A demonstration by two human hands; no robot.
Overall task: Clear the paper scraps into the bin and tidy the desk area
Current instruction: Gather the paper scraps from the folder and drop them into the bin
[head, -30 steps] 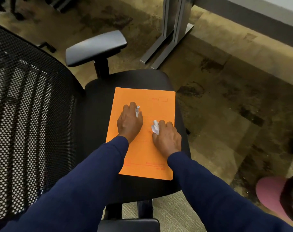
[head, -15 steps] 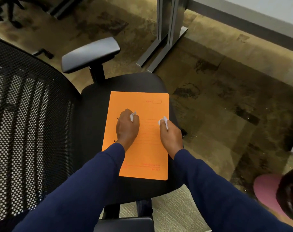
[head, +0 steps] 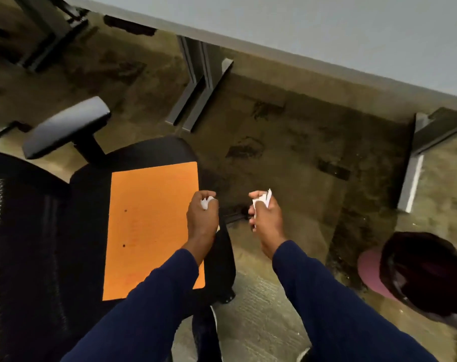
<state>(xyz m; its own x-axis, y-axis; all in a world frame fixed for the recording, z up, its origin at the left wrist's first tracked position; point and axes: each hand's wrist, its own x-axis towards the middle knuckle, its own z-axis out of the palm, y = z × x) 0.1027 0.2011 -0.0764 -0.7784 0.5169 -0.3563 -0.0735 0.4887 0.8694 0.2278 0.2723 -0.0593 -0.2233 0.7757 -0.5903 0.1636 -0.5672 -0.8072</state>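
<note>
While both hands are raised clear of the office chair [head: 52, 231], each one is closed on white paper. Curled into a loose fist, the left hand [head: 202, 218] sits over the right edge of the chair's seat, with a crumpled white paper scrap [head: 206, 202] showing between its thumb and fingers and a sliver of white peeking out below the palm. Beyond the chair's right edge, over the carpet [head: 287, 152], the right hand [head: 265, 218] is likewise clenched, pinching another paper scrap [head: 264, 199] that sticks up past its knuckles. Both forearms wear dark blue sleeves [head: 340, 309]. An orange folder [head: 149, 226] lies flat on the chair's black seat, its long side running front to back, with two small dark dots on its surface; the left hand overlaps its right border in this view, though whether it touches the folder cannot be told. One padded armrest [head: 65, 126] stands at the far side of the seat, and the mesh backrest fills the near left. Farther from the chair, a grey desk [head: 300, 30] spans the top, its metal legs [head: 201, 95] planted on the carpet. Well to the right of the chair, a round bin [head: 368, 267] with a pinkish rim and dark liner stands on the floor.
</note>
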